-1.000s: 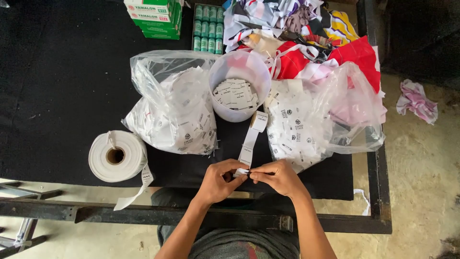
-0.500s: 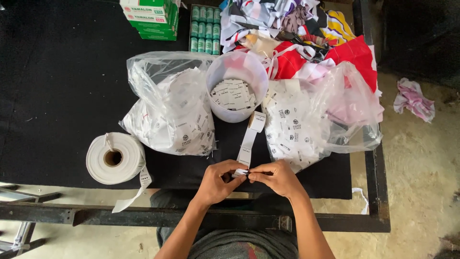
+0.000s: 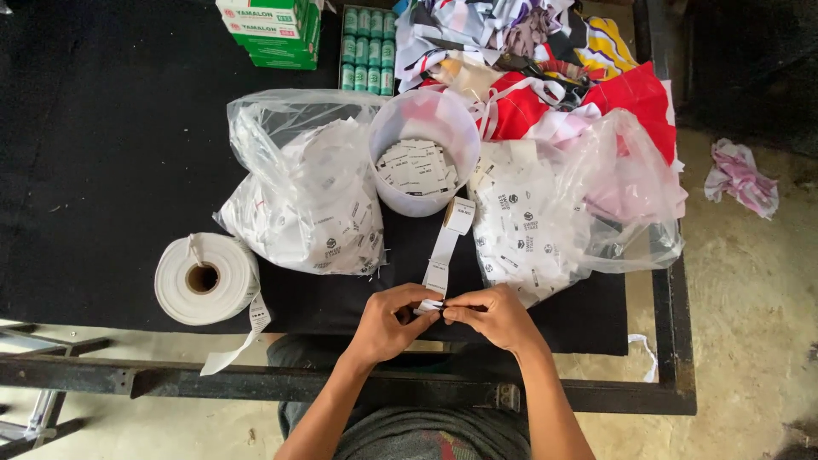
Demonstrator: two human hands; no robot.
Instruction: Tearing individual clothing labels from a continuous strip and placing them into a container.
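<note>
Two hands meet at the table's near edge, left hand [image 3: 388, 322] and right hand [image 3: 496, 317] both pinching the near end of a white printed label strip [image 3: 443, 255], whose long axis runs away toward the translucent plastic tub [image 3: 423, 153] beyond.

A white printed label strip [image 3: 444, 252] hangs from the translucent plastic tub [image 3: 423, 128] of loose labels, between two clear bags of white labels [image 3: 307, 204] [image 3: 528, 230]; green-and-white cartons [image 3: 271, 30] stand at the tabletop's far edge.
</note>
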